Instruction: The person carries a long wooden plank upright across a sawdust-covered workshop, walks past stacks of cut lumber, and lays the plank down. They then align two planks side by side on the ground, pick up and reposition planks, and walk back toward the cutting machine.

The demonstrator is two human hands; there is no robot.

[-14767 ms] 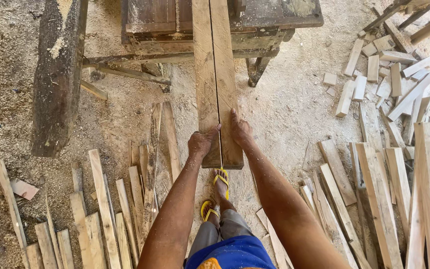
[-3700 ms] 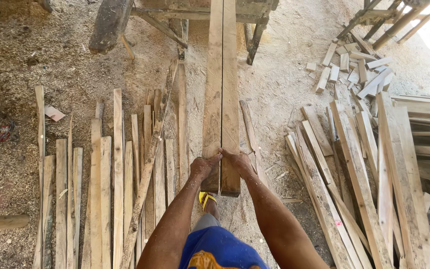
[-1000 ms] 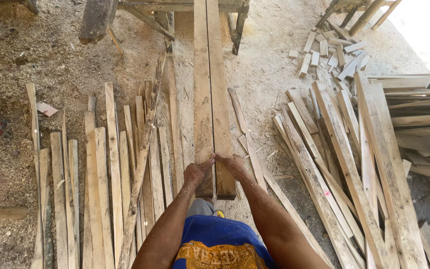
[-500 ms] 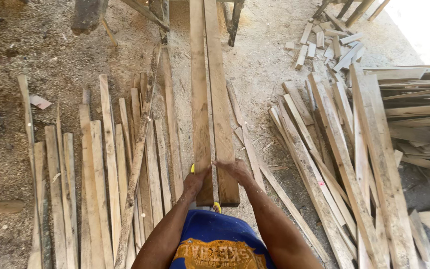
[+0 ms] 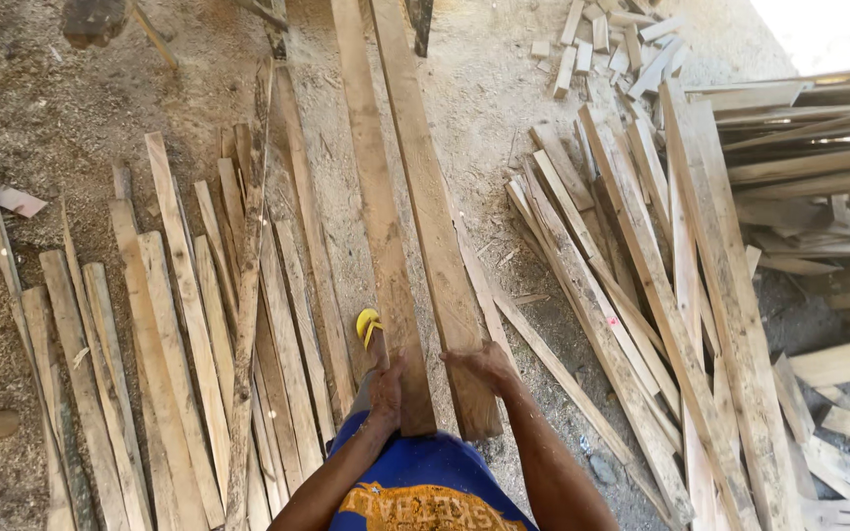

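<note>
Planks: two long boards, left plank (image 5: 376, 197) and right plank (image 5: 435, 216), running toward 12 o'clock.
Left hand (image 5: 386, 388): fingers closed on left plank's near end.
Right hand (image 5: 479, 362): fingers gripping right plank's near end.
Slats (image 5: 179, 324): at 9 o'clock, on floor.

Far ends of two planks (image 5: 415, 197) cut off at top edge, left foot hidden beneath them

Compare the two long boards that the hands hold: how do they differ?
The left board is narrower; the right board is wider. The left hand grips the left board's near end, the right hand the right board's. The right board's end reaches nearer the person. Both are long, pale, rough wood, lying side by side with a gap between.
</note>
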